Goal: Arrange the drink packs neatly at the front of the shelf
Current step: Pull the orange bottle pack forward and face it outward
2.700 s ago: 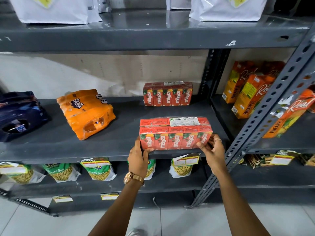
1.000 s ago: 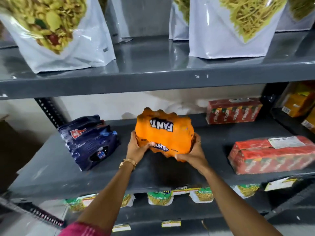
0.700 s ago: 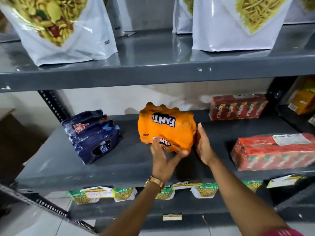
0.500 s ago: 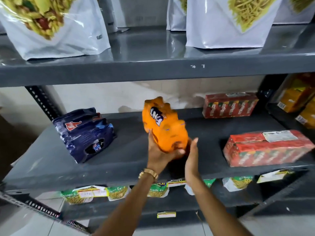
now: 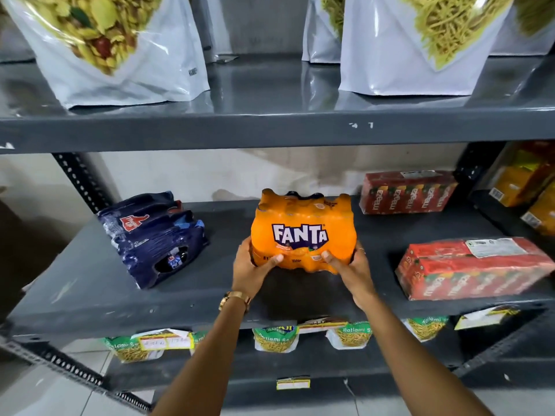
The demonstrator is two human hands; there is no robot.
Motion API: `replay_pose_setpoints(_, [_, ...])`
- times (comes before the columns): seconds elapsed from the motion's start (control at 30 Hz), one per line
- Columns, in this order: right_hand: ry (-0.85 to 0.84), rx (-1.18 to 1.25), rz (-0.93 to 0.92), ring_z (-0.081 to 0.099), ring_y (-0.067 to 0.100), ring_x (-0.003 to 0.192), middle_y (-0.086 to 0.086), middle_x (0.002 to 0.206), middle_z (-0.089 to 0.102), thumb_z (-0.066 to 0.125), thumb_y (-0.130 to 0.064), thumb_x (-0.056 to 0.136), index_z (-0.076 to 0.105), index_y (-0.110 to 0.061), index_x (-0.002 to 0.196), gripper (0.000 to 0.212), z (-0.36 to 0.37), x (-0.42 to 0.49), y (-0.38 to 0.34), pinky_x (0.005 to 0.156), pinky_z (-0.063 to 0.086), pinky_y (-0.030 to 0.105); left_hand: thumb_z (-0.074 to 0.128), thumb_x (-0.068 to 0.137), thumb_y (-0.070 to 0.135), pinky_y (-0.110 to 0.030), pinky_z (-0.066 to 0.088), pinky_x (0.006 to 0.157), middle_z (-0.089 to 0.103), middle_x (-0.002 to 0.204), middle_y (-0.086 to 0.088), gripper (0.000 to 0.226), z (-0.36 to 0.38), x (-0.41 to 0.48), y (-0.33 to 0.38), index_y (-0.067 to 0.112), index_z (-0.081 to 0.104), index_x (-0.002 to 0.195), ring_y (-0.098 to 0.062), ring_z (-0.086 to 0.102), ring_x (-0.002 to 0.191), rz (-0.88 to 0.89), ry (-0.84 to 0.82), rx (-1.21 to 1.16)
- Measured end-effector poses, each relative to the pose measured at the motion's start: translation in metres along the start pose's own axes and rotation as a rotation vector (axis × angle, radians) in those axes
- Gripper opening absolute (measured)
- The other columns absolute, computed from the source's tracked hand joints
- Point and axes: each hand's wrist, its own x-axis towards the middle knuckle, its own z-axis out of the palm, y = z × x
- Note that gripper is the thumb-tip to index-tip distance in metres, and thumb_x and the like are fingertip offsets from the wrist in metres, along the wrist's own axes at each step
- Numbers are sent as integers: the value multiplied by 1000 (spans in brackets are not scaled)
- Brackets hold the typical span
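Both hands, left hand (image 5: 252,267) and right hand (image 5: 348,265), clasped the upright Fanta pack (image 5: 303,232) squarely from below, logo forward, set back from the shelf (image 5: 90,295) edge.

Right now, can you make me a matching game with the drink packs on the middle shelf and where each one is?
Things:
1. Fanta pack
2. dark blue pack
3. front Maaza pack
4. back Maaza pack

Places:
A. far back on the right, near the wall
B. lying tilted on the left
C. at the front edge on the right
D. upright in the middle, between the left hand and right hand

Pairs: 1-D, 2-B, 3-C, 4-A
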Motion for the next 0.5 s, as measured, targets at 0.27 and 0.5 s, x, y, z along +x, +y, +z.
replay_pose_setpoints(0.27, [123, -155, -35, 64, 24, 106, 11, 119, 66, 70, -23, 84, 54, -9, 127, 48, -4, -17, 11, 92, 52, 39, 84, 65, 29, -37, 57, 80, 64, 116, -7, 61, 4, -20, -7, 15, 45, 111, -23, 64, 101, 73, 91, 51])
replay_pose_setpoints(0.5, [80, -210, -76, 63, 6, 94, 4, 110, 66, 68, -21, 84, 53, -8, 125, 44, -24, -67, 18, 72, 47, 7, 81, 64, 45, -26, 56, 68, 69, 107, 2, 58, -2, -71, -17, 30, 44, 107, -14, 67, 92, 73, 84, 67])
